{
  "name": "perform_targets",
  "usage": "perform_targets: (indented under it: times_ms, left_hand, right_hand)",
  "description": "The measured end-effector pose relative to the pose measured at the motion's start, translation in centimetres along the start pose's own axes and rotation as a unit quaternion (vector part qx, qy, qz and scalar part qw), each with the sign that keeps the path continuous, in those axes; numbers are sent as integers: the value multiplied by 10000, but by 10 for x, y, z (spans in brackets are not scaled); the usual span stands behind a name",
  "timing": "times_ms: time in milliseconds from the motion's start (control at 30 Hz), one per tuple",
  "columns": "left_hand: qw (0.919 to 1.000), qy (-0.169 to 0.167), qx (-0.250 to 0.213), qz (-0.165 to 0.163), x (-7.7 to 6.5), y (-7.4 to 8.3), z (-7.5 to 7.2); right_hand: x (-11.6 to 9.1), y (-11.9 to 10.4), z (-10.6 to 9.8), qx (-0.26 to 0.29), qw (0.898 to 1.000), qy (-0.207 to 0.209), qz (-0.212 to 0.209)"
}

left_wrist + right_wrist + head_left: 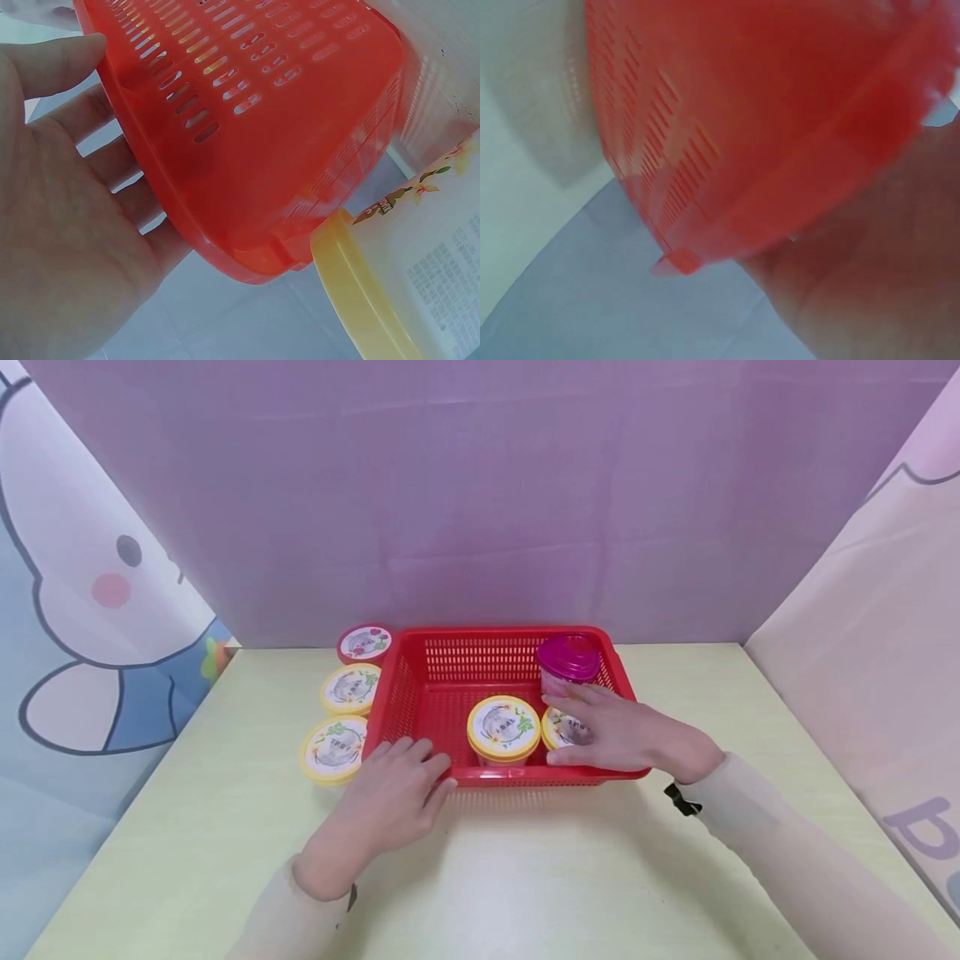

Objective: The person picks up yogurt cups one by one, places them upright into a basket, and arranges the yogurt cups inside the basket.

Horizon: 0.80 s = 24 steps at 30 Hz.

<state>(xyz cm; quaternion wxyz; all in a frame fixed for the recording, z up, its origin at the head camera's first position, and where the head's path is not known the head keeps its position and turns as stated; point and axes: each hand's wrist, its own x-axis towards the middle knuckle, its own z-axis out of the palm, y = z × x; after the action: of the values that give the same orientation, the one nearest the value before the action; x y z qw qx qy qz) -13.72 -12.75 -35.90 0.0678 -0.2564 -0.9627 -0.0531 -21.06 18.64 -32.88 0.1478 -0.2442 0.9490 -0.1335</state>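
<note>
Noted red basket (446,710) on pale table (525,877) as landmark; saw left hand (393,789) at basket's near-left corner, with thumb and fingers grasping its rim; saw right hand (615,727) over basket's near-right corner, with fingers spread across 1 yellow-lidded tub (561,728) inside; could not tell whether grasping or merely touching it; counted, also inside basket, 1 neighbouring tub (504,727), yellow-lidded, near front wall, and 1 magenta-lidded cup (568,657) in far-right corner; counted, beside basket's left wall, 2 outer tubs (335,750), yellow-lidded, plus 1 red-lidded tub (364,643) farthest back.
</note>
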Motion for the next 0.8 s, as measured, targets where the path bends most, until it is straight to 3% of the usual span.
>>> perform_targets:
  times_ms: [333,800]
  left_hand:
    - [10000,-1,21,14,1,0,0]
    - [10000,66,25,60,0,0,0]
  right_hand:
    - [-17,2,-3,341,9982,402,-297]
    - [-38,3,9,-2,9936,1087,-307]
